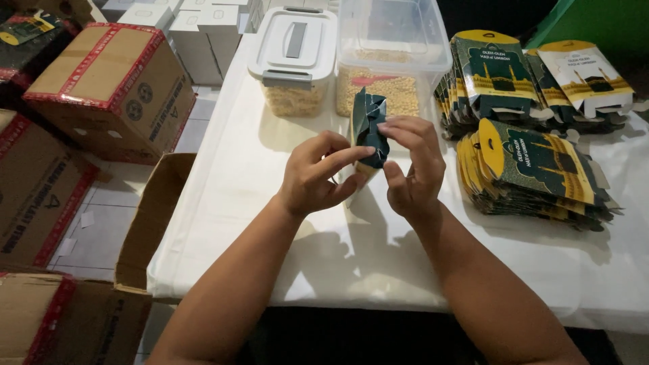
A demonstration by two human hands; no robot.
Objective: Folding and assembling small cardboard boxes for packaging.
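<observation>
While both hands pinch it, box (369,128) half-folded | left hand (318,174), right hand (412,165): fingers closed on box | flat stacks (534,169) unfolded | tubs (294,61) untouched

glossy printed card pouch (370,128), clear smooth plastic tubs (394,47), matt white cloth table cover (270,203), rough brown cardboard boxes (111,88).

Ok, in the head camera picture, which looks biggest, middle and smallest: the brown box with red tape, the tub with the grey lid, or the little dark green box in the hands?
1. brown box with red tape
2. tub with the grey lid
3. little dark green box, smallest even though it sits nearest the camera.
</observation>
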